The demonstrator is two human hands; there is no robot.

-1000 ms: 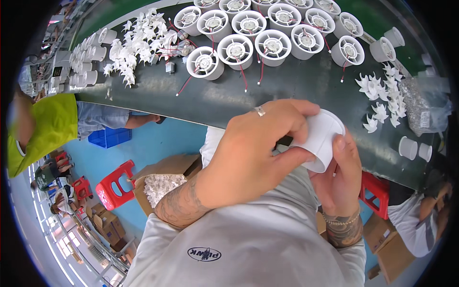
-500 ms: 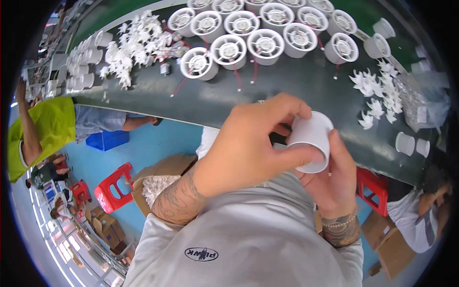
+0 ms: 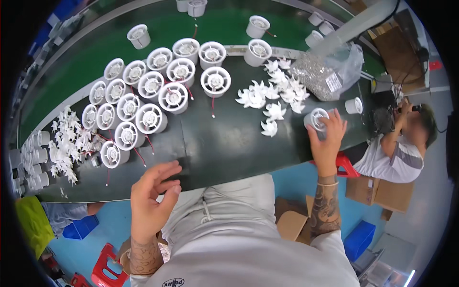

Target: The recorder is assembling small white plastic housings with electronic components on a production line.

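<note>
At the right end of the dark table, my right hand (image 3: pixel 328 136) has its thumb and fingers around a white cup-shaped housing (image 3: pixel 315 117), which stands on the table top. The fingers partly cover its side. Beside it is a similar small white housing (image 3: pixel 354 105). My left hand (image 3: pixel 155 193) hovers over the table's near edge with nothing in it, its fingers loosely bent and apart. White fan blades (image 3: pixel 274 112) lie left of my right hand. Farther left stand several white housings with spoked tops (image 3: pixel 151 118), with red wires trailing from some.
A clear plastic bag (image 3: pixel 318 79) of small parts lies beyond my right hand. More fan blades (image 3: pixel 67 143) are heaped at the left. Behind runs a green conveyor belt (image 3: pixel 205 28) bearing several housings. A co-worker (image 3: pixel 399 143) sits at the right, near a red stool (image 3: pixel 345 165).
My hands have parted: both were on one white housing before. The left is now empty; the right has moved to a housing at the table's right end. The view has turned rightward.
</note>
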